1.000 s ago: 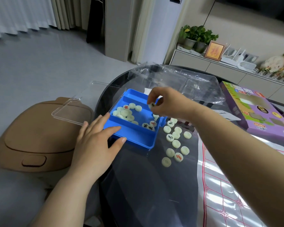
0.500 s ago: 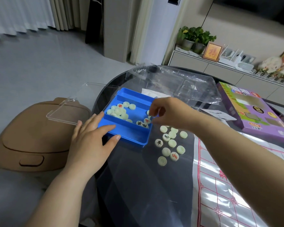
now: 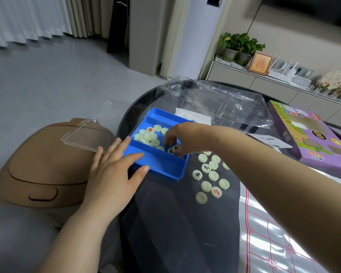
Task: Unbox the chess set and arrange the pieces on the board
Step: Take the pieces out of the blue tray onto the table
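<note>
A blue plastic box (image 3: 161, 170) sits at the left edge of the dark round table (image 3: 175, 233). Several pale round chess pieces (image 3: 148, 135) lie in its middle compartment. My right hand (image 3: 185, 136) reaches into that compartment, and its thumb and fingers pinch pieces at the right end. My left hand (image 3: 114, 172) lies flat with straight fingers against the box's near-left side. Several more pieces (image 3: 213, 175) lie loose on the table to the right of the box. The red-lined board sheet (image 3: 274, 243) is spread at the lower right.
The box's clear lid (image 3: 91, 127) hangs open to the left, past the table edge. A crumpled clear plastic bag (image 3: 215, 99) lies behind the box. A purple carton (image 3: 313, 138) lies at the right. A brown stool (image 3: 41, 168) stands on the floor at the left.
My right hand set pieces down on the table beside the box, then went back into the blue box and closed on more pieces. My left hand stayed against the box.
</note>
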The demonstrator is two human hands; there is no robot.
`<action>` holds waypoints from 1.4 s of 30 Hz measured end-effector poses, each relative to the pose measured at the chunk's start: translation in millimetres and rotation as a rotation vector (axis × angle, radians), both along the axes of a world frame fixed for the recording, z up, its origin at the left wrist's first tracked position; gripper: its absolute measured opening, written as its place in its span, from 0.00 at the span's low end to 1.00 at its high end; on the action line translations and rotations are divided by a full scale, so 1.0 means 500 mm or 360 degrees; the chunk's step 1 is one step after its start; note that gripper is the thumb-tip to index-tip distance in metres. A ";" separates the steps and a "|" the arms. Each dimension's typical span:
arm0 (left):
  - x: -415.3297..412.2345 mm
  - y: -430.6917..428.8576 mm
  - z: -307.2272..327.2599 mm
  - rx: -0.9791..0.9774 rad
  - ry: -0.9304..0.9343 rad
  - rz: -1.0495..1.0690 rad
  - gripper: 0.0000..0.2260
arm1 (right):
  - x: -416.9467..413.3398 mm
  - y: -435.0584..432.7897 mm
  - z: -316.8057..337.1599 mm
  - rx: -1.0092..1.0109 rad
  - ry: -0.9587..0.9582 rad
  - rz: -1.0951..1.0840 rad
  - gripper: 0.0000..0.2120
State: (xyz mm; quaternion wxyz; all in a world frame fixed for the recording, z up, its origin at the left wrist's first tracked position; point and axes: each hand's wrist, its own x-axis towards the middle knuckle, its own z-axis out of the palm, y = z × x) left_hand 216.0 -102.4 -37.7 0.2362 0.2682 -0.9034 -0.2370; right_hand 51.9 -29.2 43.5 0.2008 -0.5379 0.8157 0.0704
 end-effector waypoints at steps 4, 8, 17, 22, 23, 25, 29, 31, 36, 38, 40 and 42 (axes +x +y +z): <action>-0.004 0.017 0.003 -0.0132 0.0034 -0.0105 0.30 | 0.003 -0.008 0.004 0.0024 0.0042 0.0051 0.15; -0.009 0.028 -0.002 -0.0095 0.0000 -0.0197 0.38 | -0.001 -0.009 0.003 0.0061 0.0024 0.0040 0.15; -0.012 0.025 -0.008 -0.0129 -0.0036 -0.0225 0.29 | 0.008 -0.032 -0.010 -0.0055 0.0004 -0.0065 0.10; -0.010 0.023 -0.008 -0.0120 0.0034 -0.0202 0.33 | 0.016 -0.043 -0.014 -0.0057 0.0181 -0.0031 0.12; -0.010 0.021 -0.009 -0.0131 0.0037 -0.0202 0.33 | 0.015 -0.040 -0.014 -0.0093 0.0176 -0.0046 0.12; -0.008 0.019 -0.009 -0.0130 0.0015 -0.0204 0.34 | 0.011 -0.027 -0.006 -0.0240 0.0086 -0.0117 0.11; -0.005 0.012 -0.005 -0.0090 -0.0018 -0.0175 0.37 | 0.000 0.035 0.039 -0.0533 -0.0114 -0.0242 0.05; -0.006 0.010 -0.004 -0.0097 -0.0035 -0.0170 0.37 | 0.000 0.075 0.049 -0.0460 -0.0174 -0.0275 0.04; -0.008 0.013 0.005 -0.0076 -0.0051 -0.0161 0.29 | 0.006 0.111 -0.004 -0.0257 -0.0062 -0.0329 0.08; -0.010 0.014 0.007 -0.0069 -0.0062 -0.0161 0.29 | 0.006 0.106 -0.016 -0.0261 0.0014 -0.0343 0.12; -0.010 0.015 0.008 -0.0062 -0.0090 -0.0152 0.29 | 0.005 0.102 -0.018 -0.0261 0.0050 -0.0348 0.14; -0.011 0.016 0.008 -0.0057 -0.0106 -0.0145 0.29 | 0.005 0.102 -0.017 -0.0228 0.0064 -0.0343 0.15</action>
